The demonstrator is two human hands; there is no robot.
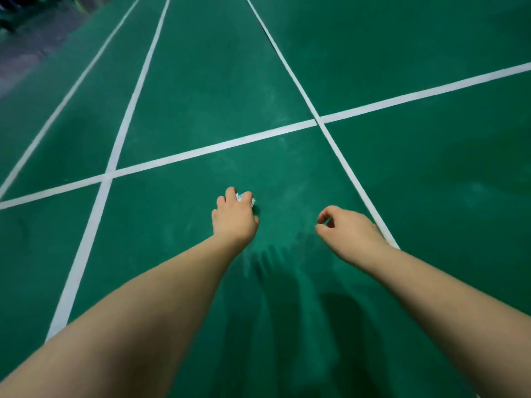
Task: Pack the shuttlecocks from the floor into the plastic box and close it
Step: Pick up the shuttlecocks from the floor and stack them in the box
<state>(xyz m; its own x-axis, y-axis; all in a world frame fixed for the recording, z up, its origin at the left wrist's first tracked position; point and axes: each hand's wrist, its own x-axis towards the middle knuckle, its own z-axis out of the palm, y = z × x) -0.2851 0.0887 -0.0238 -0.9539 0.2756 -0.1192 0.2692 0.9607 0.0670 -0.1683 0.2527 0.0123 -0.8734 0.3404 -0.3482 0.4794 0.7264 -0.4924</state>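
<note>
The left hand (234, 215) is curling round a white shuttlecock (246, 198) at its 12 o'clock, low over the floor (402, 196). The right hand (346, 225), at 3 o'clock, is hanging loosely curled and empty. Being featherlight and crushable, the shuttlecock is probably asking for a gentle hold near the cork.

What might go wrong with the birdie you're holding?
The left hand curls over most of the white shuttlecock, so a hard squeeze might crush its feathers. No plastic box is in view, so it may have to be carried, and it could slip onto the green floor.
</note>
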